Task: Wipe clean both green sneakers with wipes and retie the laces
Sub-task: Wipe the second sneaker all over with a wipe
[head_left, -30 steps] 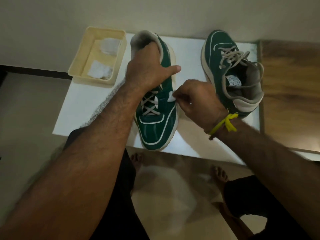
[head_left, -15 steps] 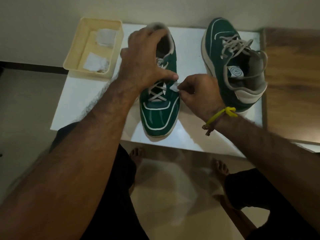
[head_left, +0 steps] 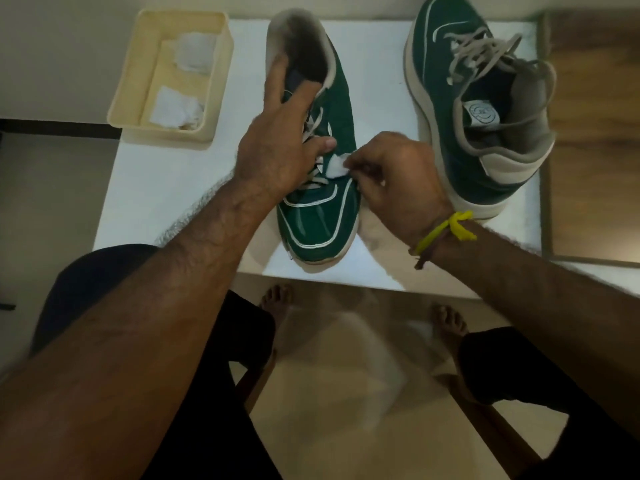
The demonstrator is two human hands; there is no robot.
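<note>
One green sneaker (head_left: 320, 225) stands on the white table (head_left: 156, 188) with its toe towards me. My left hand (head_left: 277, 143) holds it, fingers reaching into the shoe's opening and thumb lying across the grey laces. My right hand (head_left: 398, 178), with a yellow band on the wrist, pinches a small white wipe (head_left: 337, 167) against the shoe's right side beside the laces. The second green sneaker (head_left: 446, 143) stands to the right with its toe pointing away, and its laces (head_left: 478, 53) lie loose and untied.
A cream plastic tray (head_left: 126, 98) at the table's back left holds two crumpled white wipes (head_left: 176, 107). A wooden surface (head_left: 595, 133) adjoins the table on the right. My knees and bare feet (head_left: 277, 299) are below the table's front edge.
My left hand's fingers have slid from over the shoe's heel collar into its opening. The right hand with the wipe stays at the shoe's side by the laces. The view has moved closer.
</note>
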